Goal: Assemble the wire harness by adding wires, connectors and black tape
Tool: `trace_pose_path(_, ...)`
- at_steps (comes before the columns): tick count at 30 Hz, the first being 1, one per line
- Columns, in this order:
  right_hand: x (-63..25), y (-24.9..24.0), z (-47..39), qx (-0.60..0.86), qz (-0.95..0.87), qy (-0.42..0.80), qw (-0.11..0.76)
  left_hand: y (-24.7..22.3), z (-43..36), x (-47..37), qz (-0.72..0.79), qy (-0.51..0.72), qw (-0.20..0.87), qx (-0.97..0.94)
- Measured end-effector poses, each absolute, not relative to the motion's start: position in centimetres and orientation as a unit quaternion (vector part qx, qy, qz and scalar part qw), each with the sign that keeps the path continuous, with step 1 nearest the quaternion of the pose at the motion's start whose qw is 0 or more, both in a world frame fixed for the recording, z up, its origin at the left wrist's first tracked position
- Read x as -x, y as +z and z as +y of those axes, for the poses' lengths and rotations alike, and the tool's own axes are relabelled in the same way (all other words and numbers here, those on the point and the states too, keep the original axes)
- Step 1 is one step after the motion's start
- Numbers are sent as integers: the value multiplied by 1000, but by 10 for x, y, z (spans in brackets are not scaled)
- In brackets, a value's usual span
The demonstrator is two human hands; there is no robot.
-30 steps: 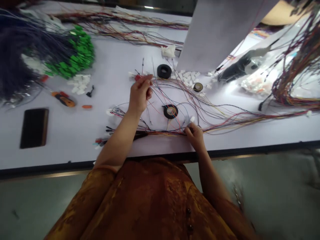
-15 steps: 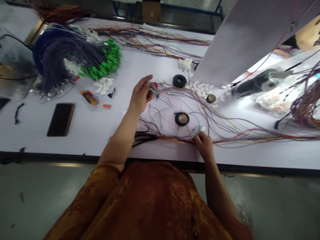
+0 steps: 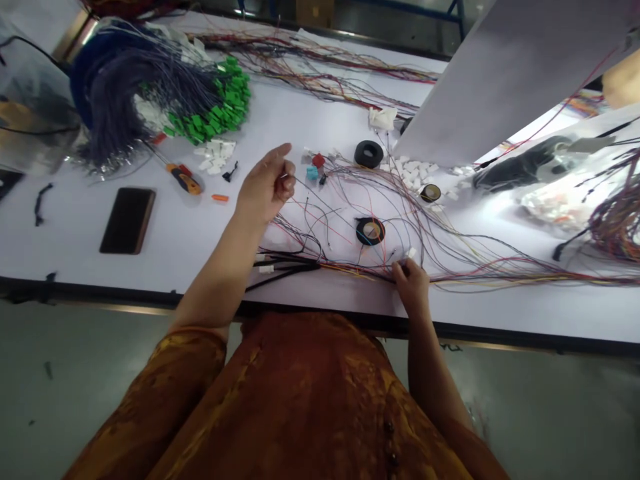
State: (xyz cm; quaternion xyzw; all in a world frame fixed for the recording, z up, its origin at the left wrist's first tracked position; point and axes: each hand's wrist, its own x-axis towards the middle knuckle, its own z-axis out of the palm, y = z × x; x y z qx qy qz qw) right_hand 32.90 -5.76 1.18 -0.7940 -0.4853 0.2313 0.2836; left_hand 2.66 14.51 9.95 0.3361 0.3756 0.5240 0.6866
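My left hand is raised above the table, its index finger stretched out and the others curled toward the thumb. Whatever lies between those fingers is too fine to make out. Just right of it sit a teal connector and a red connector on thin wires. My right hand is closed near the front edge, pinching a small white connector that shows above the fingertips, over a wire bundle. Between the hands lies a black tape roll among loose wires.
Left are a phone, an orange-handled screwdriver and a cable bundle with green connectors. Another black tape roll and a pile of white connectors lie farther back. A white panel stands at right.
My left hand has drawn back left from the teal and red connectors, which now show uncovered. My right hand stays near the same spot. The view has shifted slightly.
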Motion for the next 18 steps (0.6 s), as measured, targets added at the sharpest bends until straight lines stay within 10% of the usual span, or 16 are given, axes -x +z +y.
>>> trace_pose_path(7, -273, 66, -31, 654, -628, 71, 416, 85, 88, 11, 450, 525, 607, -391)
trace_pose_path(18, -101, 78, 72, 532, -749, 265, 294, 64, 88, 48, 508, 487, 526, -477)
